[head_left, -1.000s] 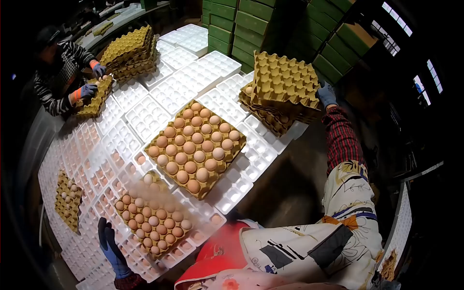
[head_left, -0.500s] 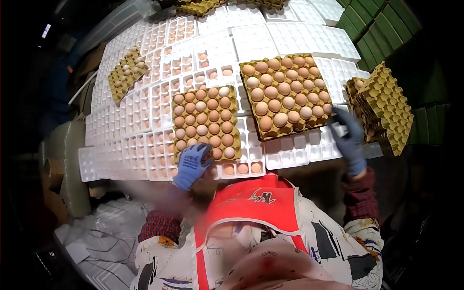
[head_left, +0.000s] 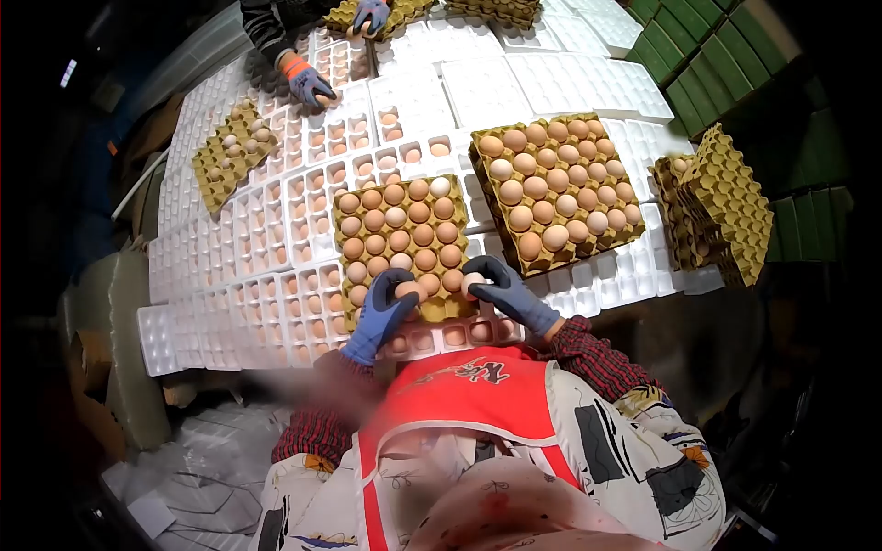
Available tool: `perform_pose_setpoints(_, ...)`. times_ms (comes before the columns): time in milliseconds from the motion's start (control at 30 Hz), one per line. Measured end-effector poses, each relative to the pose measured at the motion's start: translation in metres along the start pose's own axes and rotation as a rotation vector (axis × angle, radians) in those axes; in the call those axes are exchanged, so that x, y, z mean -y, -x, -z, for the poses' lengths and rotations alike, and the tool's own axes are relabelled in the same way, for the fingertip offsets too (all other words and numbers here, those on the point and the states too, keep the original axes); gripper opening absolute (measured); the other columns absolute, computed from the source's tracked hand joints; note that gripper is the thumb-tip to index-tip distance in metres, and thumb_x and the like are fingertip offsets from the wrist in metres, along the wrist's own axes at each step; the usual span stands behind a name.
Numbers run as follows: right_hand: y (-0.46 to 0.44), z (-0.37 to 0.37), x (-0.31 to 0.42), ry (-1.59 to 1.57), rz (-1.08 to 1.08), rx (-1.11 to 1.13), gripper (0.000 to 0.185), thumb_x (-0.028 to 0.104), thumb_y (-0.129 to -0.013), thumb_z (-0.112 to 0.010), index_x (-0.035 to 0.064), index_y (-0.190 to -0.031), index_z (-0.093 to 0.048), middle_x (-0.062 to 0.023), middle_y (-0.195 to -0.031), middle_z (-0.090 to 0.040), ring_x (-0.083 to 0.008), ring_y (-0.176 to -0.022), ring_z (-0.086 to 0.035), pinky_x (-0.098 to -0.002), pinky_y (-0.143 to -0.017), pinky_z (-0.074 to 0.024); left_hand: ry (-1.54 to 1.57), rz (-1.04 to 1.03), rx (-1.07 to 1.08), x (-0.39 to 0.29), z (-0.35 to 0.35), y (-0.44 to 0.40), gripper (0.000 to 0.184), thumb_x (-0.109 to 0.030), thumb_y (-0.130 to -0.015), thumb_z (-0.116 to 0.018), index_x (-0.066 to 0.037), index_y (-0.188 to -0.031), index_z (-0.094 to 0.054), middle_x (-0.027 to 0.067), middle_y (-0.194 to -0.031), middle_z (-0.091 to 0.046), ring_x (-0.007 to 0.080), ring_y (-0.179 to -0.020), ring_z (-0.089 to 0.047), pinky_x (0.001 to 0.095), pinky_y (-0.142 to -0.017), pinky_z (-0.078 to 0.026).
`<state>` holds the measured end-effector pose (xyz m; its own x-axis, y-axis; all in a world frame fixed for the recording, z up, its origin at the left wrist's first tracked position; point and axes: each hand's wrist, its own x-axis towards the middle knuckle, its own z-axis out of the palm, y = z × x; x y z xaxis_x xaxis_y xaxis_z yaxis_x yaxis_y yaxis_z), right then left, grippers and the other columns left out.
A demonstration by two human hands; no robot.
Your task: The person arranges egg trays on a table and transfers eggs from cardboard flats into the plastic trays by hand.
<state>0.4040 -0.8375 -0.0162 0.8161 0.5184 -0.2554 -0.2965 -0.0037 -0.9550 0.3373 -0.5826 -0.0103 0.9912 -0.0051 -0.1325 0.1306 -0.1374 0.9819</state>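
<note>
Both my gloved hands are at the front edge of a yellowish pulp egg tray (head_left: 447,309) that holds rows of brown eggs. My left hand (head_left: 378,317), in a blue glove, curls its fingers around a brown egg (head_left: 411,291) at the tray's front. On the tray's front right side, my right hand (head_left: 516,296) pinches a paler egg (head_left: 471,282) between thumb and fingers. Several cups in the front row show bare pulp. White foam egg trays (head_left: 579,285) lie underneath, some cells with eggs in them.
A stacked pulp tray of eggs (head_left: 571,165) stands to the right, beside tilted pulp trays (head_left: 730,207). Another pulp tray (head_left: 219,184) with a few eggs lies left. A co-worker's gloved hand (head_left: 306,83) touches an egg at the back. Green crates (head_left: 717,78) line the right.
My right hand has come left from the stacked tray to the nearer tray and now grips an egg. My left hand has shifted slightly right. A co-worker's hands have appeared at the back.
</note>
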Motion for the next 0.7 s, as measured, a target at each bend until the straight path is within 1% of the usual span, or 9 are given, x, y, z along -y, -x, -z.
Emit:
perform_pose_setpoints(33,-0.006,-0.002,0.007,-0.122,-0.111,0.005,0.035,0.022,-0.081,-0.076,0.0056,-0.109,-0.063,-0.0079,-0.102,-0.063,-0.0213,-0.092,-0.064,-0.0354,-0.083,-0.0521,-0.096,-0.027,0.115,0.000,0.005,-0.011,0.034,-0.018,-0.080,-0.076,-0.004,-0.107,-0.060,0.0082,-0.108,-0.060,0.0242,-0.095,-0.061,0.0363,-0.082,-0.050)
perform_pose_setpoints(67,-0.020,-0.003,-0.001,0.484,0.240,-0.002,0.039,0.023,-0.080,-0.076,0.0068,-0.113,-0.061,-0.0098,-0.102,-0.064,-0.0245,-0.089,-0.065,-0.0349,-0.081,-0.0533,-0.378,-0.095,0.150,-0.003,-0.002,-0.014,0.034,-0.021,-0.080,-0.075,-0.006,-0.106,-0.060,0.0087,-0.110,-0.060,0.0256,-0.094,-0.061,0.0376,-0.081,-0.050)
perform_pose_setpoints(167,-0.018,-0.029,0.011,1.276,0.306,0.043,0.035,0.024,-0.075,-0.074,0.0106,-0.104,-0.060,-0.0120,-0.104,-0.059,-0.0305,-0.089,-0.064,-0.0401,-0.078,-0.0528,-1.155,-0.255,0.170,-0.009,-0.036,-0.023,0.033,-0.029,-0.080,-0.071,-0.012,-0.106,-0.060,0.0091,-0.100,-0.060,0.0306,-0.092,-0.062,0.0429,-0.075,-0.051)
perform_pose_setpoints(367,-0.020,-0.027,0.005,1.288,0.348,0.004,0.032,0.023,-0.077,-0.073,0.0087,-0.103,-0.060,-0.0107,-0.104,-0.060,-0.0300,-0.092,-0.064,-0.0384,-0.078,-0.0527,-1.506,-0.231,0.150,0.005,-0.043,-0.028,0.023,-0.026,-0.083,-0.065,-0.013,-0.101,-0.058,0.0057,-0.098,-0.060,0.0261,-0.088,-0.063,0.0414,-0.071,-0.051)
perform_pose_setpoints(467,-0.018,-0.014,0.019,0.267,0.232,-0.133,0.052,0.016,-0.080,-0.078,0.0044,-0.128,-0.060,-0.0091,-0.123,-0.065,-0.0199,-0.109,-0.063,-0.0321,-0.087,-0.0533,-0.834,-0.246,0.081,-0.011,-0.009,-0.032,0.036,-0.028,-0.084,-0.069,-0.011,-0.114,-0.065,0.0092,-0.099,-0.068,0.0247,-0.090,-0.066,0.0362,-0.071,-0.053)
perform_pose_setpoints(567,-0.007,-0.008,0.058,-0.489,-0.091,-0.109,0.052,0.013,-0.084,-0.076,0.0048,-0.132,-0.058,-0.0045,-0.124,-0.062,-0.0121,-0.110,-0.059,-0.0279,-0.088,-0.0531,-0.098,0.042,0.182,-0.033,0.040,-0.039,0.052,-0.029,-0.087,-0.069,-0.007,-0.133,-0.055,0.0085,-0.107,-0.066,0.0206,-0.095,-0.065,0.0324,-0.076,-0.054)
perform_pose_setpoints(633,-0.025,-0.008,0.058,-0.271,0.010,-0.031,0.049,0.015,-0.086,-0.075,0.0055,-0.131,-0.058,-0.0036,-0.128,-0.059,-0.0114,-0.111,-0.058,-0.0263,-0.088,-0.0519,0.582,0.393,0.178,-0.062,0.053,-0.037,0.062,-0.026,-0.090,-0.067,-0.003,-0.143,-0.045,0.0093,-0.114,-0.060,0.0180,-0.096,-0.062,0.0319,-0.080,-0.054)
perform_pose_setpoints(667,-0.037,-0.006,0.053,-0.042,-0.049,-0.020,0.050,0.017,-0.085,-0.076,0.0094,-0.131,-0.059,-0.0049,-0.130,-0.057,-0.0119,-0.111,-0.058,-0.0253,-0.087,-0.0499,0.572,0.299,0.144,-0.062,0.049,-0.043,0.062,-0.024,-0.090,-0.067,-0.004,-0.144,-0.043,0.0092,-0.113,-0.059,0.0176,-0.093,-0.062,0.0320,-0.081,-0.054)
perform_pose_setpoints(700,-0.055,-0.005,0.029,0.417,0.345,-0.002,0.040,0.018,-0.086,-0.073,0.0130,-0.124,-0.063,-0.0082,-0.132,-0.055,-0.0165,-0.108,-0.059,-0.0290,-0.082,-0.0509,0.490,0.320,0.226,-0.065,0.047,-0.050,0.057,-0.024,-0.092,-0.063,-0.005,-0.143,-0.045,0.0060,-0.125,-0.058,0.0162,-0.101,-0.062,0.0286,-0.081,-0.054)
